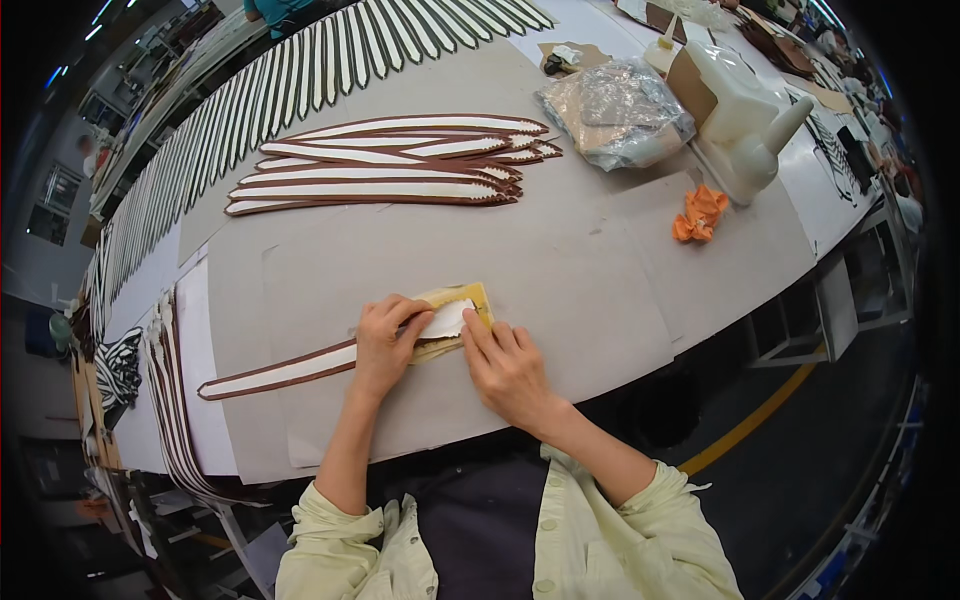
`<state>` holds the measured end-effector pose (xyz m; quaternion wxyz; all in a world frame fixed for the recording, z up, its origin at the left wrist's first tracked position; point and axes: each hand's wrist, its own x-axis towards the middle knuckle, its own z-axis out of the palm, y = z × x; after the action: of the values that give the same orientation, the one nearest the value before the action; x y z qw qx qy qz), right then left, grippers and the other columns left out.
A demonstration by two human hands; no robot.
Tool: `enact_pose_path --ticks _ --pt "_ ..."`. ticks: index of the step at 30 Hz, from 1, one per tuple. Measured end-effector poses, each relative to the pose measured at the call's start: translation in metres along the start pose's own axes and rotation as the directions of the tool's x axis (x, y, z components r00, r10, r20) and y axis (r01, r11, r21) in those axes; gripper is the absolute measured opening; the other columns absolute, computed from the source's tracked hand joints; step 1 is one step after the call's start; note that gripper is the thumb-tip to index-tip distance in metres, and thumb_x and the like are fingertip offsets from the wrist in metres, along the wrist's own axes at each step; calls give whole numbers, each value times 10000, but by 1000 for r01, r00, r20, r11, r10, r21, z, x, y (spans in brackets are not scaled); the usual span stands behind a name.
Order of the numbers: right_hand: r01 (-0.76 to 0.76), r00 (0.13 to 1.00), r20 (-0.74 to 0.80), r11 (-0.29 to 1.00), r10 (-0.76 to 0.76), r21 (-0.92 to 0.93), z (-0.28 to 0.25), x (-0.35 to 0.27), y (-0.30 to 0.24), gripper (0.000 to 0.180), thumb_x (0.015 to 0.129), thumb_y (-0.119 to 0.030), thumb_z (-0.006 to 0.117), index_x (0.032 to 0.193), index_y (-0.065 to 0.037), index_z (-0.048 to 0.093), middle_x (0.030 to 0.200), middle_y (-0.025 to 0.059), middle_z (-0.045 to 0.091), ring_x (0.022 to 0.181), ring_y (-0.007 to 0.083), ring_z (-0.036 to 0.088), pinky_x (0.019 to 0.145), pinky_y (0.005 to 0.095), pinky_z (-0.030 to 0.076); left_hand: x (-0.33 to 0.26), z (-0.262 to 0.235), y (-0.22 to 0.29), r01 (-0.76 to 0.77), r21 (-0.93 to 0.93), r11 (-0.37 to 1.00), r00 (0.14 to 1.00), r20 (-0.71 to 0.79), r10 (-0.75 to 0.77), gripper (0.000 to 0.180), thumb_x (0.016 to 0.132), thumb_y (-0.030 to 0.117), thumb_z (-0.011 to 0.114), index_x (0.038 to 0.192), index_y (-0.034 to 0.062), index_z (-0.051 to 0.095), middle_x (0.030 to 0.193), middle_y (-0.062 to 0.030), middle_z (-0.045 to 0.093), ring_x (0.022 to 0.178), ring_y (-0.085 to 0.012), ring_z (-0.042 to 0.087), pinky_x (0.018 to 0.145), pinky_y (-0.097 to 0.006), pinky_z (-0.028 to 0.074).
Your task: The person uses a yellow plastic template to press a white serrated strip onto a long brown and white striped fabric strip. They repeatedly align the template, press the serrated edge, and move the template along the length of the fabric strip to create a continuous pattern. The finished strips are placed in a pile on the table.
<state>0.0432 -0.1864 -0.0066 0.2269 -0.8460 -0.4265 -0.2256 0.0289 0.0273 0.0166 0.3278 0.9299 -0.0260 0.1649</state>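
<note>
From the head view, both forearms are coming up from the bottom edge and angling in toward each other. The left hand (385, 340) is lying palm-down with its fingers curled, pressing the pointed end of a long brown-edged white strap (300, 368) onto a yellow pad (470, 300) on the grey table (560, 260). The right hand (505, 365) is lying flat with fingers outstretched, fingertips touching the strap tip, gripping nothing. More straps (390, 165) are sitting well apart, further back.
</note>
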Motion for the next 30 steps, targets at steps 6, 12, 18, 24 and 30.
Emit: enact_pose_path --ticks 6,12,18,24,30 --pt "-14 999 -33 1000 13 -26 3 0 0 377 796 -61 670 1140 91 690 1303 216 677 883 271 605 738 385 454 -2 2 -2 -4 51 999 1000 14 4 110 917 142 773 1004 78 755 952 -56 716 856 -260 622 795 -381 484" --pt "-68 997 28 994 71 -83 7 -4 -2 391 832 -110 637 1188 48 670 1346 207 647 998 269 614 891 462 441 -8 -23 -1 -55 -20 998 991 125 57 383 876 220 835 1186 42 696 1113 -139 690 1003 -311 665 869 -421 544" --pt "-87 996 11 993 88 -76 7 -2 -2 392 806 -77 641 1180 39 666 1327 177 653 978 278 604 924 492 415 -7 -48 -11 -77 34 996 945 321 62 468 854 224 863 1244 37 686 1090 -133 686 976 -310 684 839 -388 558" --pt "-85 996 7 995 85 -57 6 0 0 393 788 -62 651 1167 40 663 1299 152 662 957 286 593 896 479 417 -6 -47 -25 -107 16 994 918 385 92 400 876 199 827 1230 57 709 1066 -119 678 924 -305 681 775 -387 564" --pt "-80 997 -7 995 79 -65 2 2 0 389 770 -48 659 1149 44 666 1286 144 668 934 289 582 862 466 425 -26 -30 -17 -320 262 910 947 108 302 366 869 91 794 1230 71 737 1101 -99 662 1033 -292 638 843 -412 535"
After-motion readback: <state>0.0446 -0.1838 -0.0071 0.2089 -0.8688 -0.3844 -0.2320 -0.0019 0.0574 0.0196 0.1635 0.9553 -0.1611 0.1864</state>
